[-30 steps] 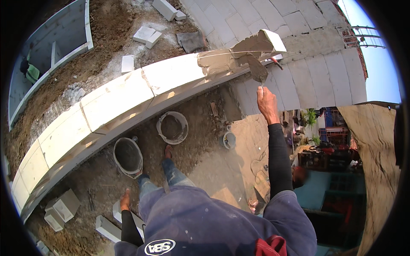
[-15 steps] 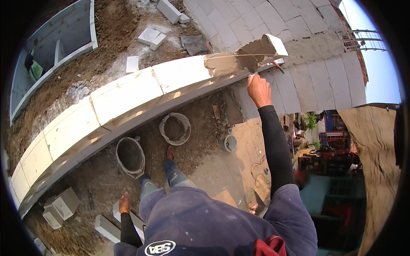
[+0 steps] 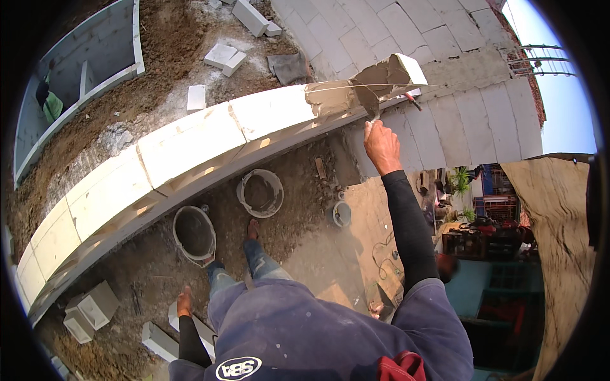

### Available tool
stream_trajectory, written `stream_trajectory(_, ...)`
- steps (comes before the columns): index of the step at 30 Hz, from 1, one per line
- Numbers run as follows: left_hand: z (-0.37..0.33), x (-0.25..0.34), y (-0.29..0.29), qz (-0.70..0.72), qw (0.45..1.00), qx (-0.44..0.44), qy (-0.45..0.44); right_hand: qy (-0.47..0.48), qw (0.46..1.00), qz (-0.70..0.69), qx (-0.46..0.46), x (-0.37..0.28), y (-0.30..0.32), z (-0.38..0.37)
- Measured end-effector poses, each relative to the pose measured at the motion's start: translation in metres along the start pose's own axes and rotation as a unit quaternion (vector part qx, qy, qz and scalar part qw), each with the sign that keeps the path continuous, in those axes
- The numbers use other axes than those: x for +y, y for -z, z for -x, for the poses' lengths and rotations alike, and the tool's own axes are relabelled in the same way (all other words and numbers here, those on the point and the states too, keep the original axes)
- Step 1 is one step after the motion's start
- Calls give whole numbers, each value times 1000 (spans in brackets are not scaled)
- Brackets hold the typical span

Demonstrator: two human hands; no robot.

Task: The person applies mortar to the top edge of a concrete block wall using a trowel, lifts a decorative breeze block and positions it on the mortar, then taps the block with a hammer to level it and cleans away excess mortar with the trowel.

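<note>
My right hand [image 3: 383,147] is closed round the handle of a trowel [image 3: 366,101], its blade against wet grey mortar [image 3: 329,100] near the right end of a wall of pale blocks [image 3: 190,145]. Mortar also coats the side of the white end block [image 3: 413,68]. A thin string [image 3: 330,83] stretches across the mortar. Beside the end block, a red-and-dark rod-like thing [image 3: 413,100] sticks out. My left hand [image 3: 184,301] hangs low at my side, near loose blocks [image 3: 160,341] on the ground; its fingers are too small to read.
Two mortar buckets [image 3: 260,193] [image 3: 194,233] stand by my feet below the wall. A smaller bucket [image 3: 341,214] is farther right. Loose white blocks [image 3: 222,57] and a dark sack-like piece [image 3: 286,67] lie on soil beyond the wall. A block wall [image 3: 451,120] meets its right end.
My right hand has shifted slightly down and left with the trowel, and more of the blade shows over the mortar. My left hand stays put.
</note>
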State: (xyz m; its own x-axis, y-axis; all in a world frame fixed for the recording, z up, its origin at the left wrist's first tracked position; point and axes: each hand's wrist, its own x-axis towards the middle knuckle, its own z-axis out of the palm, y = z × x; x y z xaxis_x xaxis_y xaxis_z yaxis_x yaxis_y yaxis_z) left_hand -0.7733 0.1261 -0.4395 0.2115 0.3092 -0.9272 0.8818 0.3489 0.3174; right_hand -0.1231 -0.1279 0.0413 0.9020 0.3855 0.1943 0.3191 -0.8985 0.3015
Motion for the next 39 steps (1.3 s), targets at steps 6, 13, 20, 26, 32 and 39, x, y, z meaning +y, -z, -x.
stream_trajectory(6,-7,-4,8,-7,998,60,-32,23,999,27,25,-12,-12,-35)
stream_trajectory(13,-16,-20,9,122,991,35,51,-12,997,21,73,-12,31,-49)
stream_trajectory(20,-28,-26,10,94,994,47,41,-58,993,-70,75,2,59,-62)
stream_trajectory(26,-27,-19,6,62,997,35,24,-119,972,-171,111,23,24,-25)
stream_trajectory(32,6,8,3,56,996,46,57,-114,951,-253,139,39,-52,54)
stream_trajectory(39,-5,-1,30,90,992,46,73,-56,927,-313,200,21,-33,-41)
